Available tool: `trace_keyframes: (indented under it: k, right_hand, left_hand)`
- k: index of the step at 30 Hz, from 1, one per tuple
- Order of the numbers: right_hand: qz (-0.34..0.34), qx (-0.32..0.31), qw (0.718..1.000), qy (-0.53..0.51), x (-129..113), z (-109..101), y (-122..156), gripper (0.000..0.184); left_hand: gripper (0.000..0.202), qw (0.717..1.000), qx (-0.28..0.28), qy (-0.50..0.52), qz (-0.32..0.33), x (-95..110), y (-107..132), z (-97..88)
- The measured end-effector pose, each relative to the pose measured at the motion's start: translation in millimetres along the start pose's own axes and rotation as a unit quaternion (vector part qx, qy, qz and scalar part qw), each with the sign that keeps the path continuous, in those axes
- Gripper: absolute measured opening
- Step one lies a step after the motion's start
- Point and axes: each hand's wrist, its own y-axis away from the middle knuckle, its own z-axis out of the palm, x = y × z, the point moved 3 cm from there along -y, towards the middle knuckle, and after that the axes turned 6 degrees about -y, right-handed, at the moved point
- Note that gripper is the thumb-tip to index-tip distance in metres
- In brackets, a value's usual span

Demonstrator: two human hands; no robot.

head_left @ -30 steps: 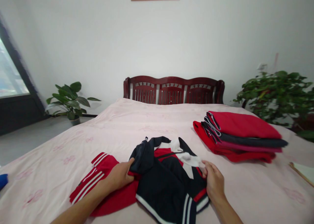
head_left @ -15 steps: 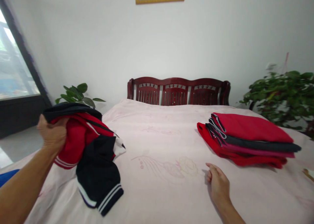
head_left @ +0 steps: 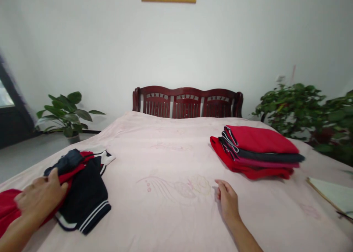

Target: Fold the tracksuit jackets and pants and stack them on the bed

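At the left of the bed, a red and navy jacket (head_left: pixel 85 193) with white-striped cuffs and a white part at its far end lies bunched up. My left hand (head_left: pixel 41 197) is closed on the upper part of this jacket, near its dark collar-like edge; some fingertips are hidden in the cloth. My right hand (head_left: pixel 227 200) rests low over the bedspread with its fingers curled together and nothing visible in them. Beyond it to the right sits a stack of folded clothes (head_left: pixel 261 139) in red, dark grey and magenta.
A pale pink bedspread (head_left: pixel 165 152) with flower embroidery covers the bed, up to a dark red wooden headboard (head_left: pixel 186 103). Potted plants (head_left: pixel 66 110) stand at both sides. At the right edge lies a pale, flat, wood-edged thing (head_left: pixel 331 195) with a dark item on it.
My left hand has lowered the jacket onto the bed, and it now lies flatter. The view has turned rightward; my right hand keeps its curled pose.
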Motion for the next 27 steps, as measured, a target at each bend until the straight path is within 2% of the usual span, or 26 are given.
trace_keyframes:
  k: [2, 3, 5, 7, 8, 10, 12, 14, 16, 19, 21, 24, 27]
  right_hand:
    - [0.002, 0.001, 1.000, 0.001, -1.0, 0.8, -5.2, 0.035]
    - [-0.002, 0.002, 1.000, 0.010, -2.2, 0.1, -10.6, 0.035]
    - [-0.027, 0.008, 0.998, 0.048, -8.7, -4.3, -27.9, 0.034]
    - [-0.078, 0.017, 0.990, 0.112, -23.2, -11.9, -52.7, 0.034]
    - [-0.112, 0.023, 0.982, 0.153, -34.2, -16.4, -66.7, 0.034]
    - [-0.187, 0.039, 0.949, 0.250, -62.4, -24.7, -94.6, 0.038]
    - [-0.261, 0.073, 0.889, 0.368, -94.3, -31.3, -119.2, 0.044]
    - [-0.303, 0.093, 0.820, 0.476, -121.0, -35.4, -140.0, 0.049]
    - [-0.306, 0.081, 0.760, 0.568, -136.4, -38.3, -158.3, 0.053]
    - [-0.273, 0.044, 0.690, 0.669, -140.5, -45.6, -181.2, 0.054]
    - [-0.251, 0.044, 0.663, 0.704, -138.5, -53.6, -192.7, 0.055]
    - [-0.236, 0.042, 0.636, 0.734, -137.4, -63.5, -203.4, 0.054]
    - [-0.219, -0.002, 0.617, 0.756, -138.8, -65.3, -208.3, 0.047]
  left_hand:
    - [0.058, 0.996, 0.049, 0.033, 0.071, 29.5, 20.6, -8.9]
    - [0.058, 0.986, 0.059, 0.076, 0.133, 47.4, 35.0, -9.5]
    - [0.055, 0.949, 0.033, 0.178, 0.258, 83.7, 70.4, -1.7]
    - [0.050, 0.908, 0.000, 0.233, 0.348, 114.8, 108.0, 13.0]
    - [0.049, 0.895, -0.013, 0.243, 0.373, 126.8, 124.4, 21.2]
    - [0.048, 0.892, -0.025, 0.246, 0.378, 142.7, 147.1, 35.1]
    - [0.047, 0.899, -0.027, 0.240, 0.366, 149.9, 156.7, 43.4]
    - [0.047, 0.901, -0.025, 0.236, 0.362, 151.5, 157.4, 46.3]
    - [0.046, 0.899, -0.024, 0.241, 0.364, 150.5, 154.6, 46.2]
    - [0.043, 0.891, -0.031, 0.246, 0.380, 149.4, 152.4, 45.1]
    - [0.044, 0.890, -0.033, 0.243, 0.384, 149.6, 152.4, 45.1]
    - [0.045, 0.901, -0.025, 0.235, 0.365, 149.8, 152.0, 46.1]
    - [0.044, 0.905, -0.015, 0.239, 0.353, 150.3, 151.9, 46.5]
